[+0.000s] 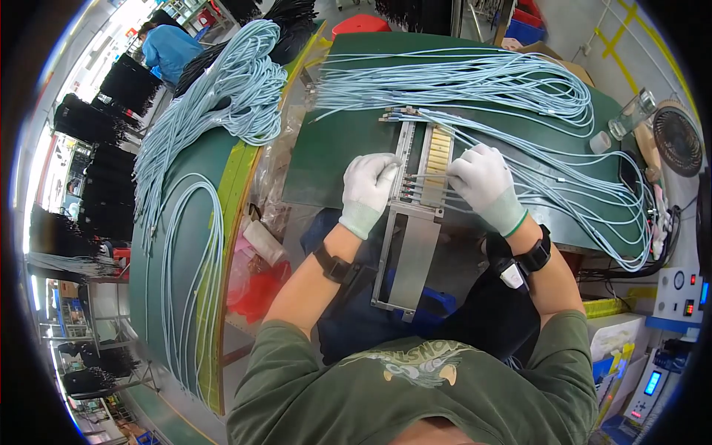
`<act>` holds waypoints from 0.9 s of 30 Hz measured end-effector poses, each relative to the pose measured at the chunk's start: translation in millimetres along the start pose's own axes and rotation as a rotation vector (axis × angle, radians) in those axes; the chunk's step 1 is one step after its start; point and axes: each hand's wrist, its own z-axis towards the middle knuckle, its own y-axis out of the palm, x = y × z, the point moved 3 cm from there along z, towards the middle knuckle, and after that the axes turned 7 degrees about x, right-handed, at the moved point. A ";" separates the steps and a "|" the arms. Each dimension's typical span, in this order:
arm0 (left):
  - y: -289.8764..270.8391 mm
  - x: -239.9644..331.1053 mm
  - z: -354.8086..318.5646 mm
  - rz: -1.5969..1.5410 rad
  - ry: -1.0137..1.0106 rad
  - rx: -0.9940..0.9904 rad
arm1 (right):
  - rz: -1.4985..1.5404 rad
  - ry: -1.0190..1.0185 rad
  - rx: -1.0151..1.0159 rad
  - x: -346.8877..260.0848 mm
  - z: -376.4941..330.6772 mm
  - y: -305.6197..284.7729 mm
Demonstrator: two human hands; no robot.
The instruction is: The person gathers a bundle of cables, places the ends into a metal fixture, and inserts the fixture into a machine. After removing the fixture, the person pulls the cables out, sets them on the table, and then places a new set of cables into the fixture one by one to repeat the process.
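Both my hands wear white gloves and work at a metal fixture (417, 259) with a slotted rail and a row of brass-coloured blocks (439, 150). My left hand (368, 182) is closed in a pinch at the left edge of the rail; whatever its fingertips hold is hidden. On the other side, my right hand (486, 182) pinches a light blue cable (429, 176) lying across the fixture. Several cable ends rest in the slots between my hands. More light blue cables (512, 133) run from the fixture's far end off to the right.
A large cable bundle (452, 78) spreads along the far side of the green table (315, 159). Another bundle (241, 81) is heaped on the left table. A glass jar (633, 115) and a small fan (676, 139) stand at the right. A person in blue (169, 50) is far left.
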 end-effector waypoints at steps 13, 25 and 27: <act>20.7 31.4 1.6 0.319 0.370 -0.240 | -0.045 0.192 0.049 47.3 5.0 20.3; 9.7 19.0 8.4 -0.065 0.187 0.062 | 0.273 0.075 0.005 23.0 -0.3 9.9; 6.6 24.0 3.7 -0.093 0.176 0.044 | 0.291 0.068 -0.003 9.7 -0.9 5.4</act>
